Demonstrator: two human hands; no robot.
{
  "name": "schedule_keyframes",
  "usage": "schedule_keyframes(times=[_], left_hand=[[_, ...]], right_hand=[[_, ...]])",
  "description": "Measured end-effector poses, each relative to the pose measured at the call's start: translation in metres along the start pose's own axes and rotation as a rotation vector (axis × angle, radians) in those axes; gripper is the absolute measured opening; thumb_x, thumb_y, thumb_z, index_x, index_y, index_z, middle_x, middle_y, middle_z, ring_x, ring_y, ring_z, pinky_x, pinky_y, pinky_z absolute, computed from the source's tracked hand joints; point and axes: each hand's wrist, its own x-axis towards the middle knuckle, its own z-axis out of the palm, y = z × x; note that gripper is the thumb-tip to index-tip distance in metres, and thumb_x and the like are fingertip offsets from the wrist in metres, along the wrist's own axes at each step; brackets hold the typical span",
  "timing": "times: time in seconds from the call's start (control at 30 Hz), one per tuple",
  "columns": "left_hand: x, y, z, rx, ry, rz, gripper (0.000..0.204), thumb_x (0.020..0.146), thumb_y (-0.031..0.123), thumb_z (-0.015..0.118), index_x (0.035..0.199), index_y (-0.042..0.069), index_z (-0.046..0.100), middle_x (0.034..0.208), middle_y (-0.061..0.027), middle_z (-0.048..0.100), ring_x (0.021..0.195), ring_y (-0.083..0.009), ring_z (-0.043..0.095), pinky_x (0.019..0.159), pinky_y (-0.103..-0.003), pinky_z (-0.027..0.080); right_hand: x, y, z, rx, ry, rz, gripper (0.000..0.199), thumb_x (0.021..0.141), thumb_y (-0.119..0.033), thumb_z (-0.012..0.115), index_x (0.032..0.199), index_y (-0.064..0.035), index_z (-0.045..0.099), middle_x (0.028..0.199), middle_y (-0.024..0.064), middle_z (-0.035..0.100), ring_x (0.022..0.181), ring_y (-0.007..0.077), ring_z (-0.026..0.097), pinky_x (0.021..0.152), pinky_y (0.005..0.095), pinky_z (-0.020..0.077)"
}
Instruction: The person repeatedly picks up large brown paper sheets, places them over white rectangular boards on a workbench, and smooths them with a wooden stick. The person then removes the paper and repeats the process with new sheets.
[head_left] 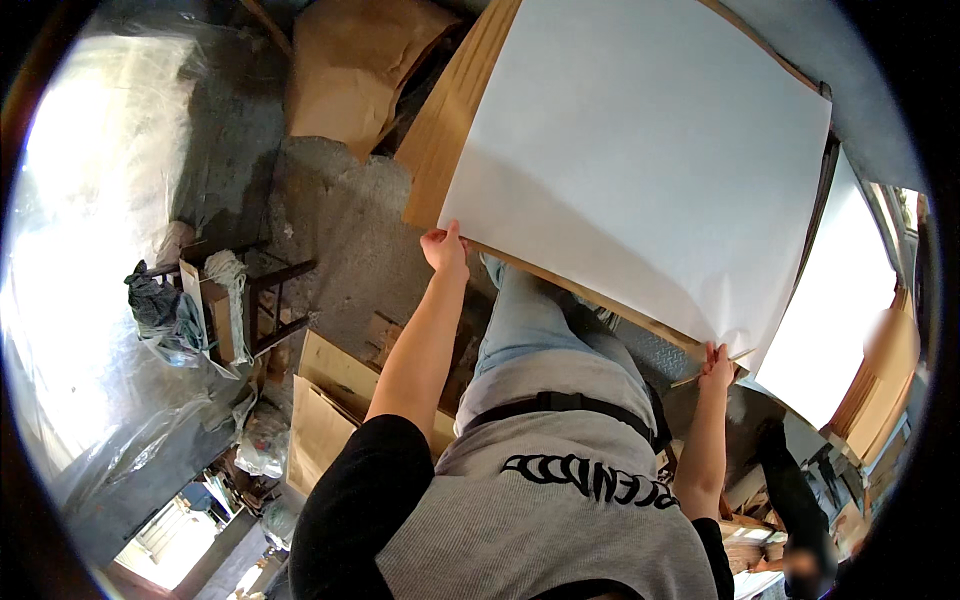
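Note:
A large white sheet (640, 150) lies on a stack of brown boards (445, 140), whose edges show along its left and near sides. At the sheet's near left corner, my left hand (447, 248) is closed with its thumb on top, gripping the edge. My right hand (716, 367) is closed at the near right corner and has a thin pale stick (741, 354) between its fingers. Its fingertips touch the sheet's edge; whether they also pinch the sheet is unclear.
Brown paper (350, 70) lies beyond the stack's left side. At left, a dark metal frame (285, 300) stands beside a bench draped in clear plastic (100, 200). Cardboard pieces (318, 430) lean near my left elbow. Another white sheet (830, 310) is at right; a co-worker's dark sleeve (790, 480) shows lower right.

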Motion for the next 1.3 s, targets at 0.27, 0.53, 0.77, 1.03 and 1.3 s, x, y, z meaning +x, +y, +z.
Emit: schedule_keyframes(times=[0.27,0.53,0.77,1.03,1.3], left_hand=[[0.037,-0.026,-0.011,-0.317,-0.224,-0.238,0.022,0.083,0.018,0.060,0.089,0.005,0.043,0.066,-0.0045,0.047,0.048,-0.0115,0.043,0.036,-0.025,0.035],[0.034,-0.023,-0.019,-0.362,-0.318,-0.244,0.013,0.085,0.016,0.056,0.084,0.008,0.046,0.062,-0.0019,0.043,0.049,-0.0124,0.041,0.039,-0.025,0.035],[0.031,-0.026,-0.014,-0.357,-0.332,-0.168,0.013,0.085,0.015,0.057,0.088,0.008,0.046,0.062,-0.0010,0.043,0.049,-0.0112,0.040,0.038,-0.023,0.032],[0.044,-0.023,-0.034,-0.300,-0.350,-0.074,0.013,0.087,0.015,0.054,0.089,0.006,0.044,0.064,-0.0014,0.041,0.052,-0.0118,0.037,0.040,-0.025,0.031],[0.040,-0.013,-0.031,-0.249,-0.339,-0.088,0.015,0.086,0.020,0.055,0.090,0.008,0.046,0.059,-0.0019,0.039,0.049,-0.0119,0.036,0.039,-0.027,0.030]], right_hand=[[-0.004,0.023,-0.018,0.023,-0.067,-0.001,0.015,0.086,-0.021,0.055,0.085,-0.0082,0.049,0.082,0.0026,0.059,0.078,0.0109,0.062,0.035,0.0183,0.0219],[-0.008,0.024,-0.017,0.024,-0.059,0.037,0.015,0.086,-0.021,0.054,0.083,-0.0080,0.048,0.078,0.0018,0.058,0.076,0.0125,0.063,0.033,0.0203,0.0232],[-0.007,0.031,-0.023,-0.002,0.075,0.077,0.016,0.086,-0.018,0.053,0.084,-0.0020,0.055,0.078,0.0087,0.058,0.067,0.0170,0.059,0.047,0.0271,0.0449],[-0.055,0.030,0.019,-0.423,0.019,0.034,0.031,0.080,-0.027,0.059,0.081,0.0037,0.059,0.069,0.0101,0.061,0.052,0.0218,0.061,0.042,0.0319,0.0467],[-0.058,0.051,0.027,-0.284,-0.019,0.134,0.029,0.081,-0.032,0.058,0.083,-0.0039,0.059,0.069,0.0049,0.062,0.056,0.0138,0.060,0.033,0.0238,0.0281]])
